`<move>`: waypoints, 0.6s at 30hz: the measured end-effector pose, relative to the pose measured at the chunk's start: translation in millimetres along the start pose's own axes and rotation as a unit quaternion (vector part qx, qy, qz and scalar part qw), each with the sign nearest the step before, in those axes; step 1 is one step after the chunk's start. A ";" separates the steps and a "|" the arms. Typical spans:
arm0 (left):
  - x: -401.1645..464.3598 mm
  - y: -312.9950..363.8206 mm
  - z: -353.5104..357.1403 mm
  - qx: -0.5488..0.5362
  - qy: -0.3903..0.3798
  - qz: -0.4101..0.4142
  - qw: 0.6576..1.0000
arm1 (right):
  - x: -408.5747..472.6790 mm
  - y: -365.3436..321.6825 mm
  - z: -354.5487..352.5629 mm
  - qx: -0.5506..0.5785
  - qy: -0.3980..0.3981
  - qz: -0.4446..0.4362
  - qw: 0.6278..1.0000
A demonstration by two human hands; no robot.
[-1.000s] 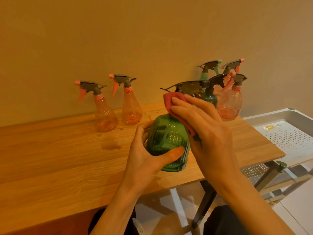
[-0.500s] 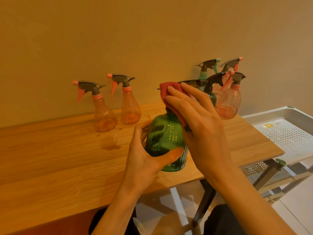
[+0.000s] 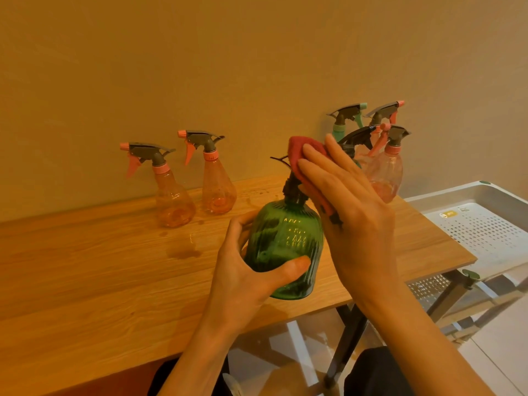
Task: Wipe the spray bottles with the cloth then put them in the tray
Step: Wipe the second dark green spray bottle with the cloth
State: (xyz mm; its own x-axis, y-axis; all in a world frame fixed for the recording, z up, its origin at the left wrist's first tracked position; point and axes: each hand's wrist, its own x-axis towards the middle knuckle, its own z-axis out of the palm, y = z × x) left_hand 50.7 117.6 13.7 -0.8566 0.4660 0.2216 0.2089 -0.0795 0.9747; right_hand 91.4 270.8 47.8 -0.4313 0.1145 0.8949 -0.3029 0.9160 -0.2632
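Gripping the ribbed belly of a green spray bottle (image 3: pixel 285 247) held just above the wooden table (image 3: pixel 85 281), a person's left hand (image 3: pixel 243 281) curls thumb and fingers round it while the right hand (image 3: pixel 348 212) presses a red cloth (image 3: pixel 303 151) with straight fingers against the neck and trigger head. A firm hold and slow turning would likely clean every rib. Beyond, five bottles wait; the white tray (image 3: pixel 485 224) sits right, nothing visible inside.

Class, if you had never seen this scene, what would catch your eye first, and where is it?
First, the green spray bottle at the centre, gripped by the left hand while the right hand presses a red cloth on its sprayer head. Next, two orange spray bottles by the wall, and the white tray at right.
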 end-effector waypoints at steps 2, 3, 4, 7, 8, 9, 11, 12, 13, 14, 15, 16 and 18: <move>-0.2 -1.8 0.0 -0.002 -0.002 -0.006 1.000 | -1.1 3.0 -2.7 -0.016 0.021 0.017 1.000; -0.3 -2.5 0.0 -0.004 -0.002 -0.009 1.000 | -1.8 4.2 -3.1 -0.019 0.028 0.027 0.999; -0.5 -3.2 0.4 -0.006 -0.004 -0.012 1.000 | -2.5 4.4 -2.8 -0.017 0.030 0.039 0.999; -1.1 -3.1 1.8 -0.004 -0.003 -0.012 1.000 | -4.5 -0.5 1.7 -0.001 0.024 0.062 0.998; -1.3 -2.5 2.3 -0.002 -0.001 -0.009 1.000 | -4.9 -3.1 3.6 0.002 0.016 0.060 0.998; -1.5 -2.1 2.5 0.000 0.002 -0.006 1.000 | -5.3 -5.4 5.4 0.005 0.005 0.054 0.999; -1.3 -2.1 2.1 0.005 0.008 0.001 1.000 | -4.8 -6.4 6.5 0.009 -0.006 0.046 0.999; -1.3 -2.3 1.5 0.005 0.010 0.001 1.000 | -4.6 -5.2 5.6 0.010 -0.002 0.051 0.999; -1.4 -2.6 0.7 0.004 0.010 0.000 1.000 | -4.4 -3.1 4.0 0.009 0.008 0.062 0.998; -1.8 -3.2 -0.1 0.001 0.010 -0.002 1.000 | -4.4 -0.8 1.9 0.007 0.019 0.075 0.997; -2.4 -3.7 -1.0 0.000 0.010 -0.003 1.000 | -4.7 1.1 0.0 0.004 0.028 0.087 0.996; -2.8 -3.9 -1.8 0.001 0.010 -0.003 1.000 | -4.7 1.7 -1.4 0.001 0.036 0.096 0.995; -3.3 -3.0 -2.0 0.007 0.009 0.000 1.000 | -4.7 -0.9 -0.8 0.002 0.045 0.103 0.994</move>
State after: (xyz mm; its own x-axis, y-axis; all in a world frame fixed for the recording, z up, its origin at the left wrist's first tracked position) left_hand 52.0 114.6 10.0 -0.8651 0.4496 0.2224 0.2156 -0.0670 0.9742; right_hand 94.5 269.7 44.1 -0.4071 0.3340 0.8501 -0.2187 0.8680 -0.4457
